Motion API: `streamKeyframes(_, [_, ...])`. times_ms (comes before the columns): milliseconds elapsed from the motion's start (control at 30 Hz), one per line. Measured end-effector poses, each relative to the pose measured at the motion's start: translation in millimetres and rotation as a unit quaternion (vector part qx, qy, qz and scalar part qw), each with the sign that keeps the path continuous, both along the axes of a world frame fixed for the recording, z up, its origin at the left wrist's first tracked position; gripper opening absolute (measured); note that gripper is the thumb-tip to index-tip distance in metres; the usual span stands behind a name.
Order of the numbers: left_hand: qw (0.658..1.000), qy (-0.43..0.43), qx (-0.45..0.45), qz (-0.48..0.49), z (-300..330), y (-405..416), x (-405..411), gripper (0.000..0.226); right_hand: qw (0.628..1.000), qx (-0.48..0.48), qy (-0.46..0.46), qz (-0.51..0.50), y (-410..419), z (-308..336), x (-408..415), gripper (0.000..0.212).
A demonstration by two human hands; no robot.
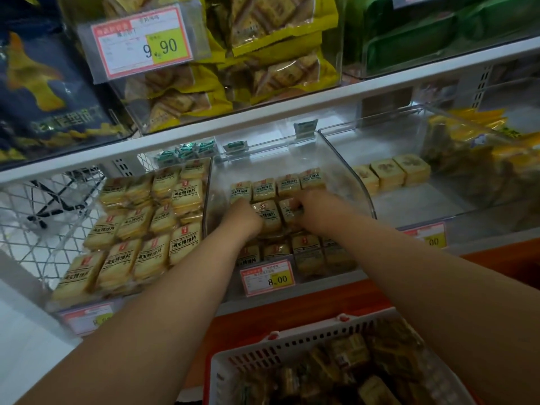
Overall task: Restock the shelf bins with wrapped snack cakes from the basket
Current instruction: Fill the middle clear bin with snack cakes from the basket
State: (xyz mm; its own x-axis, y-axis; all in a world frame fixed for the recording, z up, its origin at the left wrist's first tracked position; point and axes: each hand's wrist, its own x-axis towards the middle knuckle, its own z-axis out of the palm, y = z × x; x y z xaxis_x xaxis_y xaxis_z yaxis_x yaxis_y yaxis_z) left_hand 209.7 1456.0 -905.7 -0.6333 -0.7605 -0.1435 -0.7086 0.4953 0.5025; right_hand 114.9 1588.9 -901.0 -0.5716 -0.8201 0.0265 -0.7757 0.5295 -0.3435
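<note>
Left hand fingers are curling out of sight among the cakes in the middle bin; grip unclear. Right hand fingertips are hiding too. Basket is getting cut off by the bottom edge, contents dark and blurry. Left price tag is smearing, unreadable. Right tag is showing only "00".

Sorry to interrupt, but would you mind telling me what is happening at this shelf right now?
A person is restocking the middle clear bin with wrapped snack cakes. Both the left hand and the right hand are inside it, arranging cakes in rows. The basket below still holds more packets.
</note>
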Motion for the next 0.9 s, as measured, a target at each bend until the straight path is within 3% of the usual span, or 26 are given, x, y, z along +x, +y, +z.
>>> streamKeyframes(100, [0.999,0.001,-0.037,-0.024,0,3,1,0.047,1.0,0.012,0.023,-0.009,-2,-1,1,0.029])
streamKeyframes(367, [0.998,-0.024,-0.035,-0.057,1,3,-3,0.062,0.998,0.028,0.056,-0.017,-4,-1,1,0.029])
streamKeyframes(567, [0.997,-0.02,-0.016,-0.066,-1,6,-2,0.057,0.997,0.031,0.054,-0.035,-1,1,-1,0.037])
streamKeyframes(800, [0.991,0.052,0.108,-0.06,8,22,19,0.049,0.998,-0.023,0.006,-0.057,27,22,16,0.039])
streamKeyframes(900, [0.99,0.088,0.06,-0.092,16,43,39,0.034,0.997,-0.068,0.001,-0.048,51,35,39,0.033])
